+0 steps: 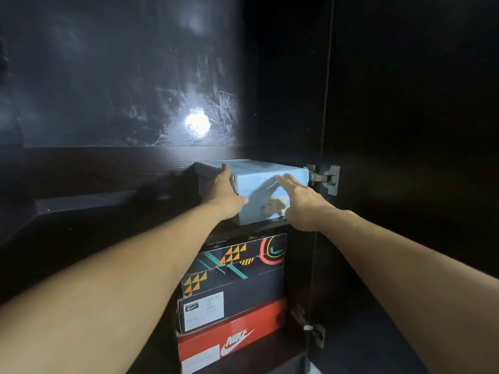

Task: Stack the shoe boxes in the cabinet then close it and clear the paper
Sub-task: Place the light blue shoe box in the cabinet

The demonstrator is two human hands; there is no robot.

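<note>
A light blue shoe box (259, 182) sits on an upper shelf of the dark cabinet (270, 228). My left hand (224, 195) lies flat on the box's left front corner, fingers up its side. My right hand (299, 203) rests against the box's front right face with fingers spread. On the shelf below stands a stack: a black box with coloured triangles (237, 260), a dark box with a white label (229, 303), and a red Nike box (232, 341) at the bottom.
The open cabinet door (405, 157) stands to the right, held by a metal hinge (325, 178); a second hinge (313, 330) is lower down. A glossy dark panel (121, 76) with a light reflection fills the upper left. A dark ledge (81, 203) runs left.
</note>
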